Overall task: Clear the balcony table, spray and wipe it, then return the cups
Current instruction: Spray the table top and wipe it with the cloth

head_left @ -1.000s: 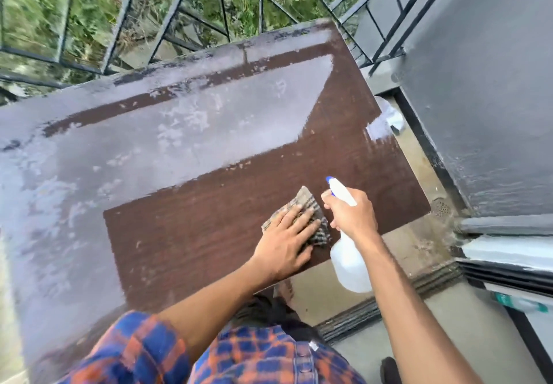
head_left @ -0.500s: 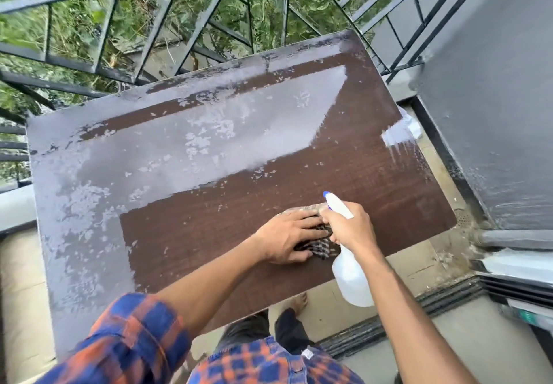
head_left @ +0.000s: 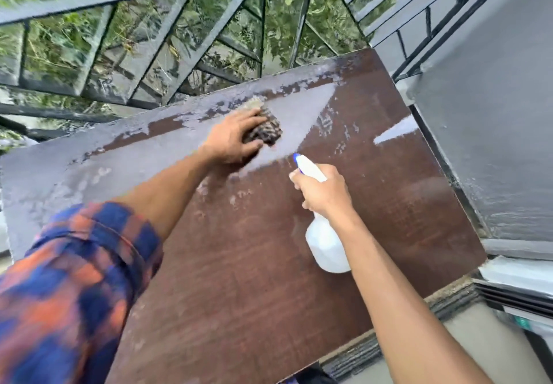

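Observation:
The brown wooden table (head_left: pixel 389 204) fills the middle of the head view. Its far and left parts carry a grey dusty film, while the near right part is dark and wiped. My left hand (head_left: pixel 233 139) presses a bunched checked cloth (head_left: pixel 264 127) onto the table near its far edge. My right hand (head_left: pixel 324 193) grips the neck of a white spray bottle (head_left: pixel 324 246) with a blue nozzle, held over the table's middle right, nozzle pointing away from me. No cups are in view.
A black metal railing (head_left: pixel 179 24) runs behind the table's far edge, with greenery beyond. A grey wall (head_left: pixel 493 129) stands close on the right. Grey slatted objects (head_left: pixel 520 285) sit at the lower right, past the table's corner.
My left hand has slid the cloth from the near edge up to the far edge of the table. The right hand with the bottle has moved forward slightly. The view has tilted up.

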Tool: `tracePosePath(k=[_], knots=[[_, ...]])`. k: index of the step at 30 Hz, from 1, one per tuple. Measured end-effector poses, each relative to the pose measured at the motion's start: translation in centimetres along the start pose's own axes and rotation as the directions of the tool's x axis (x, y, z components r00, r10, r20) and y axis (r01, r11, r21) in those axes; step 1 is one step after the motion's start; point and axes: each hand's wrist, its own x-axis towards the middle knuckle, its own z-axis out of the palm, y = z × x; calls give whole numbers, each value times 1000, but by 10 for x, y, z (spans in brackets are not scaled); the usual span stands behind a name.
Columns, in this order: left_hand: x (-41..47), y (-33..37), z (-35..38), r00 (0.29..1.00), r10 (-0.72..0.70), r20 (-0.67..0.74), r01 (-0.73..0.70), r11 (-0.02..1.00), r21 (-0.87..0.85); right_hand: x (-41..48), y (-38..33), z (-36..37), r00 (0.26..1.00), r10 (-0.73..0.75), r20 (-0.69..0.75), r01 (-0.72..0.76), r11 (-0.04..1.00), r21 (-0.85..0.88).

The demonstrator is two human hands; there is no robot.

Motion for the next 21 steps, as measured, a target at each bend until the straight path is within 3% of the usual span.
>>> tracePosePath(k=[3, 6, 12, 21], knots=[[13, -30, -22, 991, -120, -60, 122, 992, 21, 0, -8, 0, 1000, 4, -11, -4, 1000, -9], [12, -38, -21, 992, -87, -89, 97, 989, 111, -4, 0, -3, 999, 21, -35, -21, 1000, -5], [-21, 15, 18, 963, -206, -172, 234, 958, 164, -26, 34, -9, 994, 92, -54, -91, 996, 13], [-175, 151, 126, 997, 13, -77, -3, 992, 129, -63, 86, -25, 989, 125, -82, -127, 992, -21]])
